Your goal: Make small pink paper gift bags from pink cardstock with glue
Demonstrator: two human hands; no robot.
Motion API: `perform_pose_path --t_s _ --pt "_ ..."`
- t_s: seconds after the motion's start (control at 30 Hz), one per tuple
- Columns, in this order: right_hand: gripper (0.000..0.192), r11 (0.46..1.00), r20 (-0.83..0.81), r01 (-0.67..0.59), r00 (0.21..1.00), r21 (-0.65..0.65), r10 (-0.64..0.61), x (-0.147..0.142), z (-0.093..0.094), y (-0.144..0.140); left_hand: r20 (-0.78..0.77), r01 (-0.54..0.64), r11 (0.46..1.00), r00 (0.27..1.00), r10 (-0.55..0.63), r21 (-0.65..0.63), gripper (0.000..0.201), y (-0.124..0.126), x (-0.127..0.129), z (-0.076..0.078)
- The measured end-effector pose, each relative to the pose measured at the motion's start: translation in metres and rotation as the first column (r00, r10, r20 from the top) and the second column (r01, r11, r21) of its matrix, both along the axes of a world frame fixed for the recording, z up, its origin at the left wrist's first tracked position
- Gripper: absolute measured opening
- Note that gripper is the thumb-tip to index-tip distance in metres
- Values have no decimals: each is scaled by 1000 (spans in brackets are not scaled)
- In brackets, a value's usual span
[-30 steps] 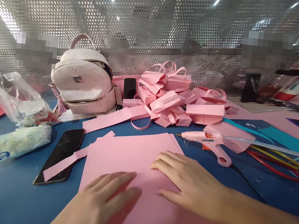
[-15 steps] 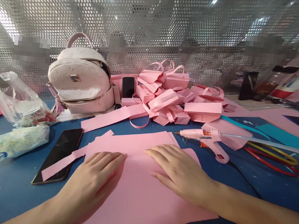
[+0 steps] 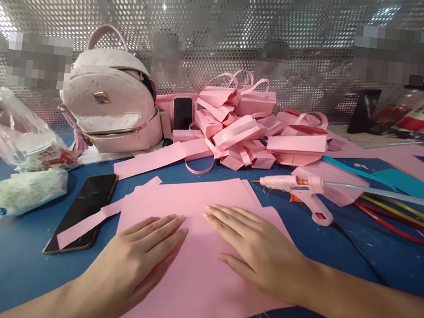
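Pretty tight between the left grip (image 3: pixel 137 260) and right grip (image 3: pixel 261 246) at the fingertips, but it widens over the pink sheet (image 3: pixel 185 288) back toward the wrists. Reach straight ahead of either and the folded pink paper heap (image 3: pixel 241 132) blocks you. The phone (image 3: pixel 86 203) crowds the left grip's outer side, though there's bare counter (image 3: pixel 11 269) beside that wrist. Ahead-right of the right grip, the glue gun (image 3: pixel 307 193) and its cord (image 3: pixel 358 252) are snags.
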State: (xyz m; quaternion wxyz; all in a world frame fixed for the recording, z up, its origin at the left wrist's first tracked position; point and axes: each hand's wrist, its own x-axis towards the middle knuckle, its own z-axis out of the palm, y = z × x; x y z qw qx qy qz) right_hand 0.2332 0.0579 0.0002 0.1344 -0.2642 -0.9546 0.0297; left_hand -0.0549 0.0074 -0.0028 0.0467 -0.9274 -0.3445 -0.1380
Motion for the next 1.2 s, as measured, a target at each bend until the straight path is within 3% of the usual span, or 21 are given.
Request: perform_pose_path --t_s 0.37,0.77,1.2 --pt "40 985 -72 -35 996 168 48 -4 -2 -4 115 56 998 992 -54 -15 41 3 -1 2" --pt "39 984 -77 -46 995 174 61 -4 -3 -2 274 124 984 958 -85 -130 43 9 -7 0" --pt "36 978 -116 -34 991 207 59 -5 -2 -5 243 161 986 959 -147 -41 34 6 -6 3"
